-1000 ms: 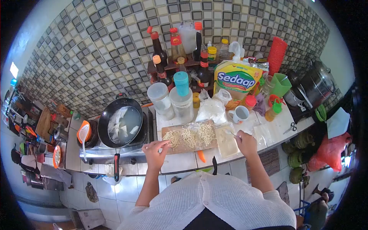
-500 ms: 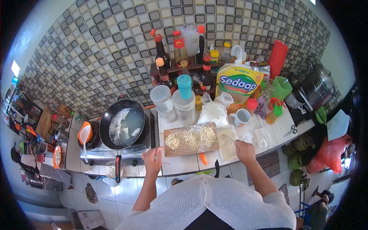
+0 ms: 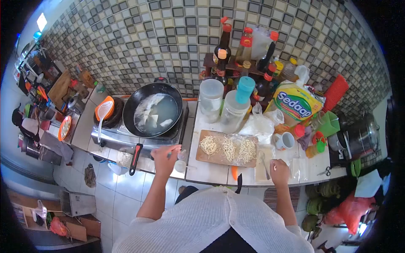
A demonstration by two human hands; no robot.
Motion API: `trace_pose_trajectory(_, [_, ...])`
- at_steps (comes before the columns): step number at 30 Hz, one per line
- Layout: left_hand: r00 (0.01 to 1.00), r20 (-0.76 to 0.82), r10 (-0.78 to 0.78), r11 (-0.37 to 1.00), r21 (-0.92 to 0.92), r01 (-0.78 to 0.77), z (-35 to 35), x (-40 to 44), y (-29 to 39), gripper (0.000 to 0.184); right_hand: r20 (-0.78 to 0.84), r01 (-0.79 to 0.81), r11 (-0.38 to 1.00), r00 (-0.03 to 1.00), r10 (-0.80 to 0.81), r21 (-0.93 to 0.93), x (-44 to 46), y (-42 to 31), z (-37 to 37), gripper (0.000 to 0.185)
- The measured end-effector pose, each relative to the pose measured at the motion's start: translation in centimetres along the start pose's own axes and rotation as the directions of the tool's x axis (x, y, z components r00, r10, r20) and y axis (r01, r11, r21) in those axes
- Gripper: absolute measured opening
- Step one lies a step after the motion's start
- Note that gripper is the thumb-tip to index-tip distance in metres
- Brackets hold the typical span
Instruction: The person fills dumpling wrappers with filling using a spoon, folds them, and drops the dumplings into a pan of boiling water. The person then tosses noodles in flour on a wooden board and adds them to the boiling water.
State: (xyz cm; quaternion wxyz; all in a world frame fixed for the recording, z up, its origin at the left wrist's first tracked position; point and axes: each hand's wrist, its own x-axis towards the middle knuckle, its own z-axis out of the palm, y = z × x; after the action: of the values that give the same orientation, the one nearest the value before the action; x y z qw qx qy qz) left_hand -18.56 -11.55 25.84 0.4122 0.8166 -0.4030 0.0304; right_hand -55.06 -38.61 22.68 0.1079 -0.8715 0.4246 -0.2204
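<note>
At the left, a slotted ladle (image 3: 104, 111) lies on an orange bowl over the left burner, its white handle reaching the front edge of the stove (image 3: 114, 143). On the right burner sits a black pan (image 3: 152, 87) with cloudy liquid and pale pieces (image 3: 154, 118) in it; its handle (image 3: 136, 160) juts past the stove's front edge.

The left hand (image 3: 164, 159) is near the stove's front right corner, fingers partly bent and pointing right. The view there is small and blurred, so I cannot tell whether anything is pinched in it.

On the tiled surface (image 3: 215, 173), a wooden board (image 3: 211, 160) lies near the front edge, carrying three heaps of noodles (image 3: 228, 148) in a row from its left edge to its right. Behind its back edge stand two clear canisters (image 3: 211, 97), a turquoise cup (image 3: 244, 89) on the right one.

Just beside the board's right edge, a spoon (image 3: 265, 166) lies on a pale flat tray (image 3: 260, 171). The right hand (image 3: 279, 172) is at the surface's front edge beside that tray, fingers curled in; I cannot tell whether they enclose anything. Behind it stands a mug (image 3: 284, 141), and scissors (image 3: 325, 171) lie near the surface's front right corner.
</note>
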Motion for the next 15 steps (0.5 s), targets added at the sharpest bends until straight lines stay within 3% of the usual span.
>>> trace_pose_trajectory(4, [0.995,-0.027,-0.097,0.995,0.023,0.097,-3.9,1.3,-4.7,0.018,-0.121,0.031,0.993,0.992,-0.018,0.11,0.7,-2.1,-0.3,0.006])
trace_pose_trajectory(6, [0.966,-0.058,-0.253,0.967,0.019,0.255,-6.9,2.3,-5.3,0.02,-0.146,0.048,0.987,0.989,-0.026,0.153,0.9,-3.2,0.3,0.005])
trace_pose_trajectory(11, [0.946,-0.191,-0.26,0.959,0.059,0.276,-11.3,3.4,-8.7,0.025,-0.209,0.131,0.963,0.975,-0.082,0.234,1.8,-8.1,1.4,0.005])
trace_pose_trajectory(15, [0.952,-0.26,-0.165,0.982,0.05,0.184,-13.1,3.7,-13.6,0.025,-0.261,0.198,0.944,0.957,-0.128,0.264,1.5,-13.3,3.0,0.005])
